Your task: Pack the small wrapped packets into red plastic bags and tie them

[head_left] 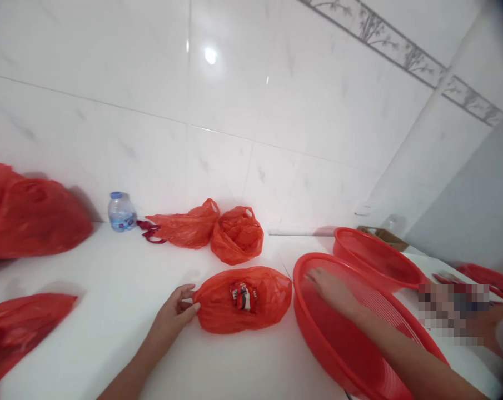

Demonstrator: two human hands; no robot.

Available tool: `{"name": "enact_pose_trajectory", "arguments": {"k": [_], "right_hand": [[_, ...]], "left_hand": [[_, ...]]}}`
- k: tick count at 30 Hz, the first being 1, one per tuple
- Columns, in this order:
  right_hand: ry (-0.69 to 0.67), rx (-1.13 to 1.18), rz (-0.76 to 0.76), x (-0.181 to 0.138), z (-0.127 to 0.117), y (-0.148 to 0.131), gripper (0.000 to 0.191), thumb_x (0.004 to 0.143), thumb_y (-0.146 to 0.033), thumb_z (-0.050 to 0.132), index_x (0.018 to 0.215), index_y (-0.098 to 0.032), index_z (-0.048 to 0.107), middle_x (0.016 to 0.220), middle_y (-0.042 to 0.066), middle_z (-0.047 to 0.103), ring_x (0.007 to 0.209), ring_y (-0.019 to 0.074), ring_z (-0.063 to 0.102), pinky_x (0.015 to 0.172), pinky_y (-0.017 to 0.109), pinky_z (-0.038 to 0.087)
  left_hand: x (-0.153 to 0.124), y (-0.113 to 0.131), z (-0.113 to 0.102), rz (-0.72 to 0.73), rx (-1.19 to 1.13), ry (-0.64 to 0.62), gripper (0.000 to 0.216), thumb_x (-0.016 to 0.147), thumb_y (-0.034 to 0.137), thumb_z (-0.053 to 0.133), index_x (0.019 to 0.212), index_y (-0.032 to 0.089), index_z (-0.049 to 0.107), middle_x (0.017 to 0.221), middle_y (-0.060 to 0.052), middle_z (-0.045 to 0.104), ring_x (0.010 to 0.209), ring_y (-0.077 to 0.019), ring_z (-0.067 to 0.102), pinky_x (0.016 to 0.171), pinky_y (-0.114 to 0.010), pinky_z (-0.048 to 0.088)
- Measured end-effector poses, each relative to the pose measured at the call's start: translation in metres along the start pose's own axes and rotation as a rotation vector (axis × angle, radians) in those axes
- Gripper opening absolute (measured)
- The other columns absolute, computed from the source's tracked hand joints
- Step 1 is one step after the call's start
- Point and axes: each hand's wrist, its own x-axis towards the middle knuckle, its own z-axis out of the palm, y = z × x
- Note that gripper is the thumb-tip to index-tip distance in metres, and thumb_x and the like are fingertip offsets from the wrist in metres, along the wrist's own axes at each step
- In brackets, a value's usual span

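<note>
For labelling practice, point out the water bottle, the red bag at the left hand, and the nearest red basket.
water bottle (121,214), head view, clear body.
red bag with packet (218,312), head view, left side.
nearest red basket (326,333), head view, inner wall.

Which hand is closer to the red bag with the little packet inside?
Left. The left hand is at the bag's left end, fingers against it. The right hand lies apart, inside the big red basin to the bag's right.
</note>
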Motion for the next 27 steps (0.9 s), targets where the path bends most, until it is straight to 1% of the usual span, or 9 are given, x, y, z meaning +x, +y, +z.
{"name": "enact_pose_trajectory", "arguments": {"k": [3, 6, 7, 9, 13, 16, 19, 23, 27], "right_hand": [[0.034, -0.098, -0.017, 0.004, -0.027, -0.034, 0.022, 0.091, -0.031, 0.038, 0.092, -0.021, 0.058, 0.095, 0.009, 0.060, 0.077, 0.0201, 0.059, 0.066, 0.032, 0.045], [0.049, 0.006, -0.103, -0.016, -0.034, -0.083, 0.018, 0.091, -0.031, 0.040, 0.098, -0.023, 0.054, 0.096, 0.008, 0.059, 0.084, 0.0207, 0.059, 0.072, 0.033, 0.047], [0.052, 0.078, -0.169, -0.025, -0.029, -0.100, 0.016, 0.091, -0.030, 0.041, 0.098, -0.024, 0.054, 0.094, 0.007, 0.059, 0.083, 0.0197, 0.059, 0.071, 0.031, 0.047], [-0.063, 0.220, -0.223, -0.039, -0.007, -0.129, 0.014, 0.091, -0.026, 0.041, 0.097, -0.024, 0.054, 0.089, 0.005, 0.057, 0.073, 0.0159, 0.058, 0.066, 0.028, 0.047], [-0.139, 0.363, -0.189, -0.034, 0.058, -0.167, 0.014, 0.089, -0.021, 0.042, 0.087, -0.022, 0.056, 0.086, 0.004, 0.055, 0.068, 0.0131, 0.055, 0.062, 0.024, 0.045], [-0.098, 0.342, -0.150, -0.011, 0.099, -0.180, 0.012, 0.085, -0.020, 0.047, 0.082, -0.020, 0.058, 0.083, 0.003, 0.056, 0.069, 0.0139, 0.054, 0.064, 0.025, 0.043], [-0.168, 0.301, -0.078, 0.011, 0.122, -0.187, 0.014, 0.082, -0.018, 0.048, 0.075, -0.019, 0.059, 0.080, 0.004, 0.060, 0.066, 0.0138, 0.054, 0.062, 0.025, 0.040], [-0.275, 0.342, 0.086, 0.029, 0.136, -0.187, 0.018, 0.079, -0.017, 0.047, 0.067, -0.017, 0.060, 0.071, 0.006, 0.065, 0.061, 0.0152, 0.056, 0.058, 0.026, 0.037], [-0.194, 0.375, 0.228, 0.043, 0.139, -0.176, 0.023, 0.084, -0.021, 0.042, 0.075, -0.015, 0.062, 0.079, 0.012, 0.067, 0.070, 0.0187, 0.060, 0.063, 0.028, 0.041]], "left_hand": [[-0.001, 0.000, 0.001, -0.011, -0.012, 0.000, 0.052, 0.064, 0.044, 0.070, 0.107, 0.018, 0.056, 0.093, -0.003, 0.057, 0.063, -0.0124, 0.056, 0.057, -0.027, 0.048], [0.002, 0.001, 0.006, -0.026, -0.027, 0.043, 0.046, 0.068, 0.047, 0.066, 0.102, 0.018, 0.057, 0.079, 0.001, 0.055, 0.054, -0.0101, 0.051, 0.052, -0.025, 0.044], [0.004, 0.002, 0.008, -0.039, -0.019, 0.066, 0.044, 0.070, 0.049, 0.064, 0.100, 0.017, 0.058, 0.074, 0.002, 0.055, 0.051, -0.0099, 0.050, 0.050, -0.025, 0.042], [0.006, 0.004, 0.013, -0.069, 0.031, 0.113, 0.041, 0.071, 0.051, 0.062, 0.096, 0.018, 0.060, 0.066, 0.003, 0.054, 0.049, -0.0102, 0.049, 0.049, -0.024, 0.041], [0.002, 0.010, 0.020, -0.049, 0.084, 0.148, 0.033, 0.070, 0.047, 0.064, 0.085, 0.017, 0.064, 0.072, -0.002, 0.062, 0.063, -0.0152, 0.057, 0.059, -0.027, 0.046], [-0.006, 0.016, 0.024, 0.001, -0.008, 0.127, 0.028, 0.072, 0.043, 0.064, 0.080, 0.017, 0.064, 0.077, -0.004, 0.065, 0.073, -0.0179, 0.059, 0.068, -0.028, 0.048], [-0.014, 0.024, 0.028, 0.035, -0.101, 0.174, 0.027, 0.075, 0.044, 0.061, 0.079, 0.017, 0.061, 0.069, 0.000, 0.060, 0.066, -0.0146, 0.055, 0.064, -0.026, 0.046], [-0.020, 0.031, 0.033, 0.078, -0.206, 0.130, 0.026, 0.079, 0.044, 0.059, 0.079, 0.018, 0.056, 0.064, 0.002, 0.058, 0.063, -0.0120, 0.052, 0.062, -0.023, 0.045], [-0.023, 0.035, 0.032, 0.046, -0.313, 0.096, 0.026, 0.080, 0.045, 0.059, 0.083, 0.019, 0.054, 0.057, 0.004, 0.055, 0.057, -0.0112, 0.049, 0.055, -0.022, 0.043]]}}
